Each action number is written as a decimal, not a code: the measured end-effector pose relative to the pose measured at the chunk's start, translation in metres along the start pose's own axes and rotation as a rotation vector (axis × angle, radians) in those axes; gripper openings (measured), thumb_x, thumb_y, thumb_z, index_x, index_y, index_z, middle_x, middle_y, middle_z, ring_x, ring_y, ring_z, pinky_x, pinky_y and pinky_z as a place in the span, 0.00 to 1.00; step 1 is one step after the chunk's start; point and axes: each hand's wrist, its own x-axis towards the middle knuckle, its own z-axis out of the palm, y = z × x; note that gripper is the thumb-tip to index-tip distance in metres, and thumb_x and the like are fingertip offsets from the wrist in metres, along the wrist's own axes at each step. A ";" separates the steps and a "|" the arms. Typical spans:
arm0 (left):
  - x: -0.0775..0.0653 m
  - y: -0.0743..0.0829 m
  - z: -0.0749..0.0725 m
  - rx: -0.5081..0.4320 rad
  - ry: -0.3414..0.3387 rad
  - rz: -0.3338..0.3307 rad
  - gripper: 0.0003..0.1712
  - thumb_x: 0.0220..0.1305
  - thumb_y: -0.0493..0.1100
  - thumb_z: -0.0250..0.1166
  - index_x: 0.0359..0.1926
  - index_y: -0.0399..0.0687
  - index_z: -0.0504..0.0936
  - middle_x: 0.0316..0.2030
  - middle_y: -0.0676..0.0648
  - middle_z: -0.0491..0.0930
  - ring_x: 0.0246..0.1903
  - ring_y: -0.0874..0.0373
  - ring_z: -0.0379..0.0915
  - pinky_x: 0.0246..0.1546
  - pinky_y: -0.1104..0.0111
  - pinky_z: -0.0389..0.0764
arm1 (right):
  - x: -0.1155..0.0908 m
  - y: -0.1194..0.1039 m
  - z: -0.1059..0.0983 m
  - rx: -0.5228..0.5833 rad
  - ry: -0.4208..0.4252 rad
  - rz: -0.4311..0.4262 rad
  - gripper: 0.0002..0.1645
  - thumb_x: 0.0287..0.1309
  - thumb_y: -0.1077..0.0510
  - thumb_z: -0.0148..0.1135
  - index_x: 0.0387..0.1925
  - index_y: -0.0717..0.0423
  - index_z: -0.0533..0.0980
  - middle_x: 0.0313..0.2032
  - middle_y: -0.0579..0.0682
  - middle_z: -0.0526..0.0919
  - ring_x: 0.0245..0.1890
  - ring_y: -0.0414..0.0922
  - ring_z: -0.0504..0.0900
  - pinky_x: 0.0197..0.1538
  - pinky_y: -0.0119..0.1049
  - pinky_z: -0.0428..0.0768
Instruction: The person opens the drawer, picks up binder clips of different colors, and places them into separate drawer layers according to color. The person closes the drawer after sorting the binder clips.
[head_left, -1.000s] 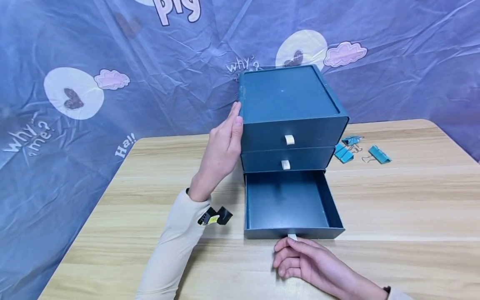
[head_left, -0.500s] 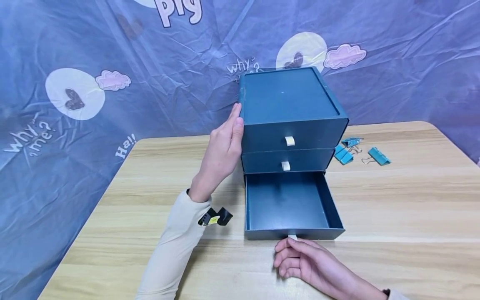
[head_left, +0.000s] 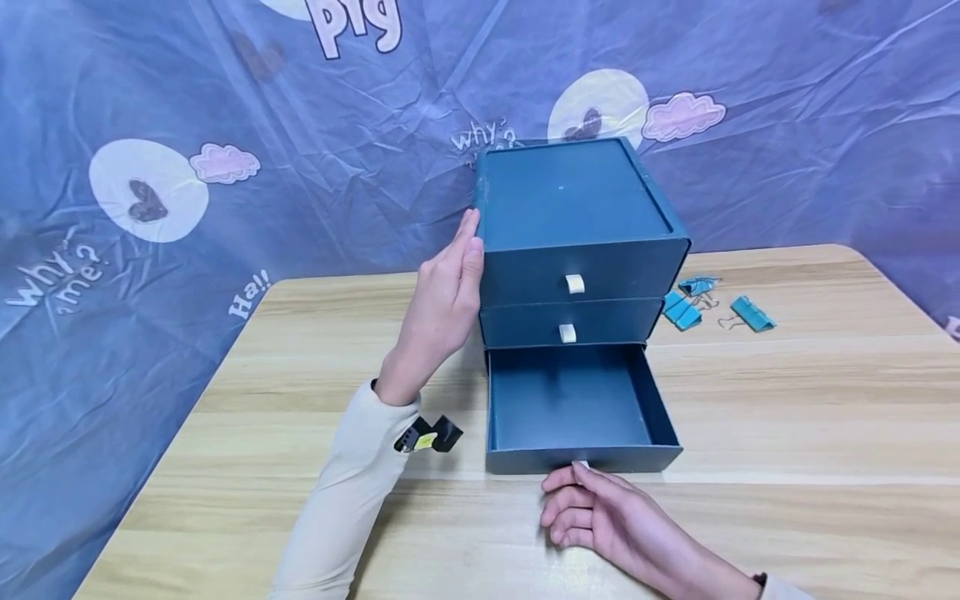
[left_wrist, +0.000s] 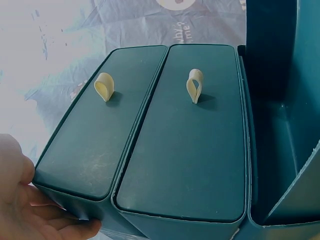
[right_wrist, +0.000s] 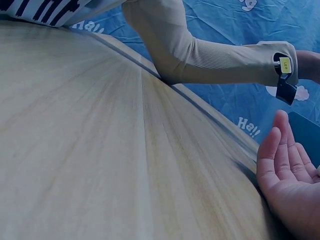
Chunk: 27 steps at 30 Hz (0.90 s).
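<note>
A dark teal drawer box with three stacked drawers stands on the table. Its bottom drawer is pulled out and looks bare inside; the upper two are closed, each with a pale loop tab. My left hand rests along the box's left side, fingers straight, thumb near the top front corner. In front of the bottom drawer, my right hand pinches its small tab between thumb and index finger, mostly hiding it. The other right fingers are loosely bent.
Several teal binder clips lie on the wooden table to the right of the box. A blue printed cloth hangs behind the table. A small black device sits on my left sleeve.
The bottom drawer has slid slightly inward, with my right hand following on its tab. My left hand stays against the side. The view has shifted slightly.
</note>
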 end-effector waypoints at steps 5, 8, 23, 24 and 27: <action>0.000 -0.001 0.000 -0.004 0.000 -0.003 0.30 0.79 0.49 0.36 0.71 0.34 0.58 0.71 0.41 0.58 0.70 0.62 0.51 0.68 0.71 0.55 | 0.001 0.000 0.000 -0.002 0.007 0.016 0.26 0.78 0.48 0.31 0.57 0.62 0.68 0.48 0.55 0.80 0.48 0.47 0.79 0.58 0.38 0.75; -0.001 -0.001 -0.001 -0.004 0.002 0.000 0.30 0.79 0.49 0.36 0.71 0.34 0.58 0.71 0.41 0.58 0.70 0.62 0.50 0.68 0.71 0.55 | 0.000 -0.001 0.000 -0.008 0.020 0.021 0.26 0.78 0.48 0.30 0.58 0.62 0.68 0.48 0.55 0.81 0.48 0.47 0.79 0.58 0.39 0.75; -0.002 -0.001 -0.001 -0.019 -0.007 -0.007 0.30 0.79 0.50 0.36 0.71 0.34 0.58 0.71 0.41 0.58 0.70 0.63 0.50 0.68 0.71 0.55 | -0.015 -0.001 0.007 -0.138 0.079 0.129 0.37 0.76 0.39 0.24 0.54 0.61 0.73 0.44 0.52 0.83 0.45 0.44 0.82 0.53 0.36 0.78; -0.002 -0.001 -0.001 -0.018 -0.006 -0.006 0.30 0.79 0.50 0.36 0.71 0.34 0.58 0.71 0.41 0.58 0.70 0.63 0.50 0.68 0.71 0.55 | -0.020 -0.002 0.009 -0.185 0.095 0.141 0.38 0.76 0.39 0.24 0.52 0.62 0.74 0.43 0.52 0.83 0.44 0.44 0.82 0.52 0.35 0.78; -0.001 -0.002 -0.001 -0.015 -0.006 -0.006 0.30 0.79 0.50 0.36 0.71 0.34 0.58 0.71 0.42 0.58 0.70 0.63 0.50 0.68 0.71 0.55 | -0.035 -0.012 0.010 -0.329 0.106 0.105 0.39 0.77 0.44 0.20 0.50 0.66 0.74 0.43 0.56 0.83 0.43 0.47 0.82 0.50 0.35 0.79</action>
